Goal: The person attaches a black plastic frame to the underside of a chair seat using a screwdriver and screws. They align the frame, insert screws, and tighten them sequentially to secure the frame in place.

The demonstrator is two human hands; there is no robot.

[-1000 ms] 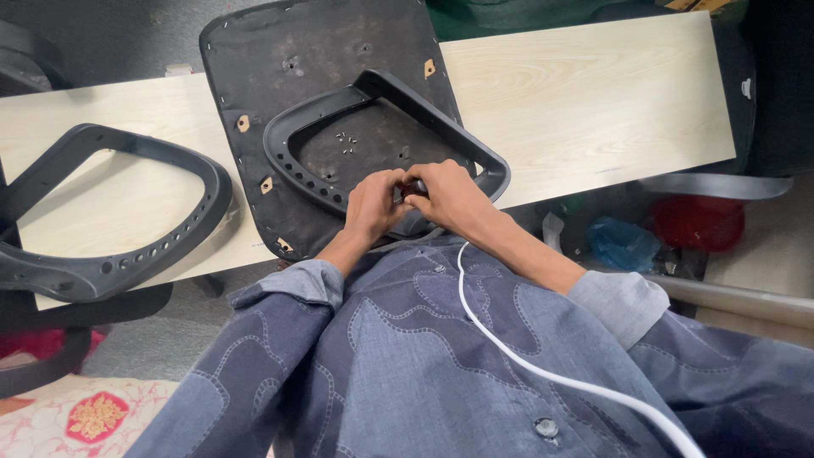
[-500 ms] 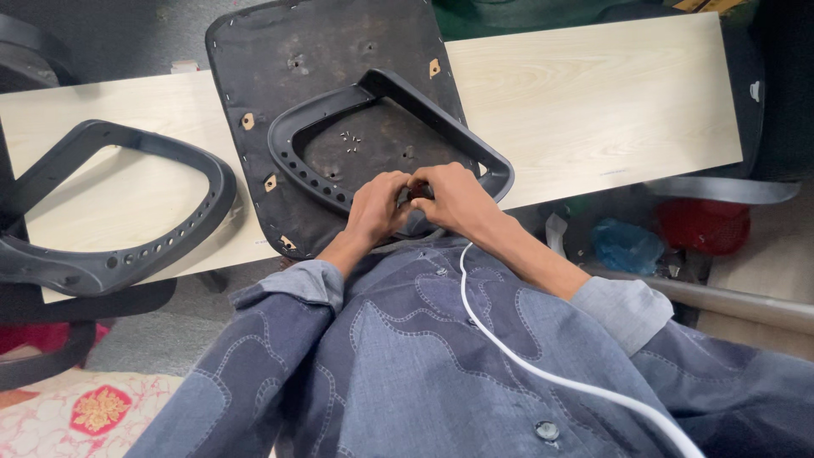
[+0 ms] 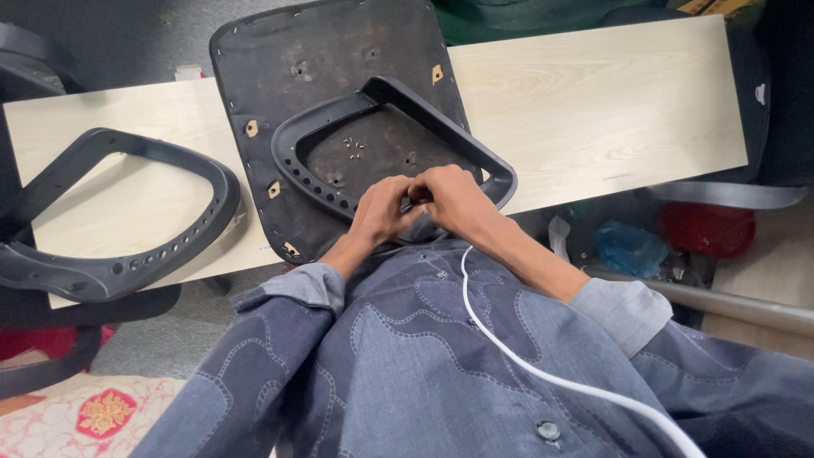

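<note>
Armrest lies at 12 o'clock from my hands, long axis 10-to-4; left hand and right hand both clenched on its near rail, equally close.

Both hands, left and right, crowd together at the board's near edge, boxed in by the armrest looping around them on the seat pan. Tiny screws sit loose inside that loop, so a path there is tight. The board's right half lies open. At the left end, a second armrest blocks the way, overhanging the near edge.
</note>
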